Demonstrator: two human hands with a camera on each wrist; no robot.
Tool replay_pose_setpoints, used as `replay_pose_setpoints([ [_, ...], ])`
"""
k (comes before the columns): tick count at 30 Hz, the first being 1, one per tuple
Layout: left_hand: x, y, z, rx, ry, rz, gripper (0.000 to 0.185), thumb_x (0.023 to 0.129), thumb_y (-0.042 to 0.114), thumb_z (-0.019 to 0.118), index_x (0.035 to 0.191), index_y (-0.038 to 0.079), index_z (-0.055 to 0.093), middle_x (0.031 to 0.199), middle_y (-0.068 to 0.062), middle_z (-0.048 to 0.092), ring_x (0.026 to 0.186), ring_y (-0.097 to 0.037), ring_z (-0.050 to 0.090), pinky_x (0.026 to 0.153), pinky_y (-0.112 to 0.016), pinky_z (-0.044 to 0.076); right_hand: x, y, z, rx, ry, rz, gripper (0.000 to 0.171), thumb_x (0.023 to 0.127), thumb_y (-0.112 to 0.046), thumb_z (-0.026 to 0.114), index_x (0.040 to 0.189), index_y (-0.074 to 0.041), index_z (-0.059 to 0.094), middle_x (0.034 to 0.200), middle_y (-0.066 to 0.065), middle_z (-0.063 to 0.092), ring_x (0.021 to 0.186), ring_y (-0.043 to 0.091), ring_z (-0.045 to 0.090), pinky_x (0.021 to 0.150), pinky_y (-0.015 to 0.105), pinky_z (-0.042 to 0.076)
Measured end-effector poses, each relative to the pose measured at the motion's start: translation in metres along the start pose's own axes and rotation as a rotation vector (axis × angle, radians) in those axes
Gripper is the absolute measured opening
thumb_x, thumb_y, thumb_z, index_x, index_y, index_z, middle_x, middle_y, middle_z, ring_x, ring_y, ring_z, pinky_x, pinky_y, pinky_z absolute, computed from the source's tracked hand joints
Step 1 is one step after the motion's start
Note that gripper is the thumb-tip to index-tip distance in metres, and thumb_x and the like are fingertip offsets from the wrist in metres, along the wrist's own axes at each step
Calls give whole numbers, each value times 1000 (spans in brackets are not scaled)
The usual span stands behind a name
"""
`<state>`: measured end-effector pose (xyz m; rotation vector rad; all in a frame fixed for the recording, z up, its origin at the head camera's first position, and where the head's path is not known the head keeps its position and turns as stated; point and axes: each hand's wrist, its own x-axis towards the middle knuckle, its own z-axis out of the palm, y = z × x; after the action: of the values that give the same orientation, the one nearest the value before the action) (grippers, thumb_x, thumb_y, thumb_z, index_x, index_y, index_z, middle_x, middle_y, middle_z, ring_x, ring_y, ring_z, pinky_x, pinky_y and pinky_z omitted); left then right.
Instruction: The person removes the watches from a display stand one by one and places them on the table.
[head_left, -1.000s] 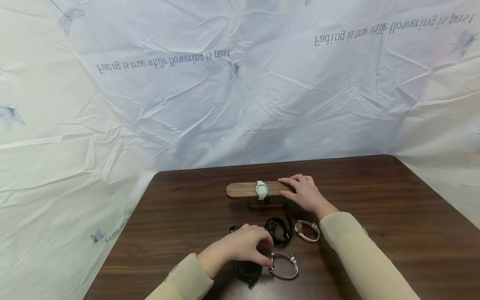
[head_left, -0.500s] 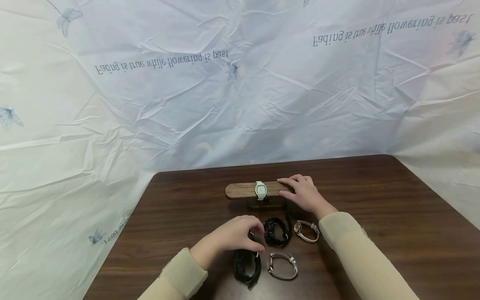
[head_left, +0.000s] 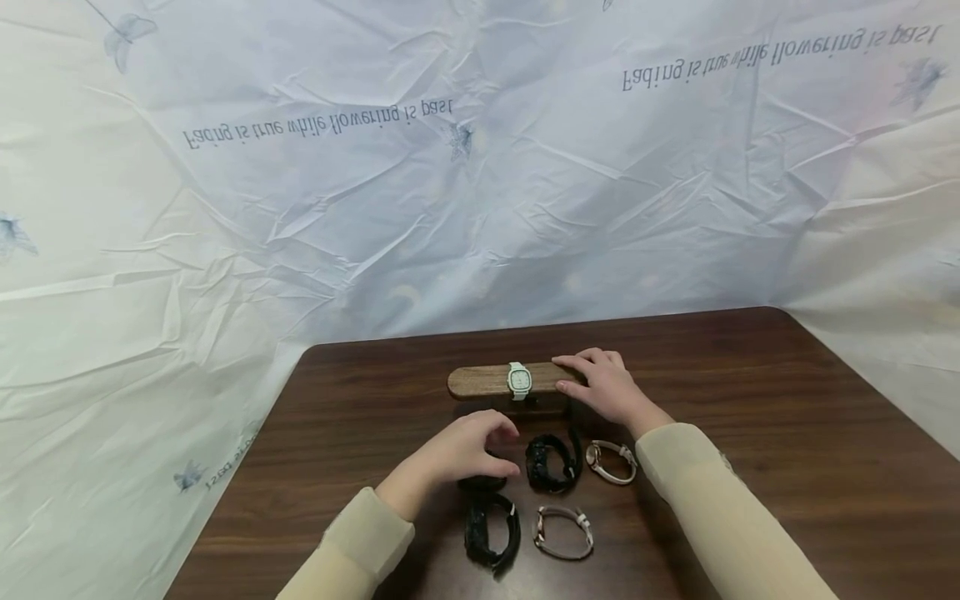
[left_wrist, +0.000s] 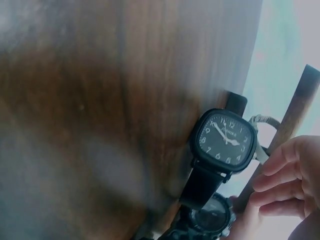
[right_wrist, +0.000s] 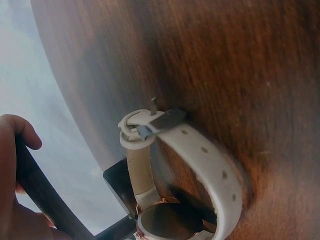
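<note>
From the head view, the left hand [head_left: 465, 454] curls over a black watch [head_left: 480, 482] on the bench [head_left: 787, 433], fingers touching it. At 1 o'clock from it, the right hand [head_left: 603, 387] grips the end of a wooden stand [head_left: 480, 381] carrying a white watch [head_left: 519, 380]. The backdrop [head_left: 300, 208] reads "Fading is true while flowering is past".

Left wrist view: a square black watch face [left_wrist: 225, 141], its brand unreadable.

Right wrist view: a white strap [right_wrist: 210, 165] with its buckle.
</note>
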<state>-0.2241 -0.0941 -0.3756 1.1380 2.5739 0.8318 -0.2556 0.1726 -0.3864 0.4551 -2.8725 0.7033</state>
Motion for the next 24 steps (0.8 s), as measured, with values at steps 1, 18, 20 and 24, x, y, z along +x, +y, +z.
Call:
replay_pose_setpoints([
  [1,1,-1,-1,-13,13,-8,47,72,46,65,108,17,55,101,10,52,90,-8,51,75,-27,42,0,0,0,-2,1,2,50,82,-53,45,127,-32,42,122,8,38,115,35,24,85,55,27],
  [18,10,-21,-13,-58,275,-133,50,75,45,62,116,18,51,108,8,51,95,-14,50,75,-33,42,1,-2,1,-10,6,-4,49,82,-53,45,127,-33,42,122,7,38,114,34,25,85,54,28],
  [20,11,-22,-13,-49,274,-139,49,76,44,62,117,20,51,109,8,51,95,-13,50,75,-32,42,1,-2,0,-11,1,-4,50,82,-54,45,127,-33,42,122,8,38,115,34,25,85,55,28],
  [24,16,-23,-13,-17,287,-135,47,77,42,62,117,20,50,110,9,51,93,-11,49,74,-31,42,0,-1,0,-19,-2,-2,51,81,-55,44,127,-33,42,122,7,38,115,34,25,84,55,28],
])
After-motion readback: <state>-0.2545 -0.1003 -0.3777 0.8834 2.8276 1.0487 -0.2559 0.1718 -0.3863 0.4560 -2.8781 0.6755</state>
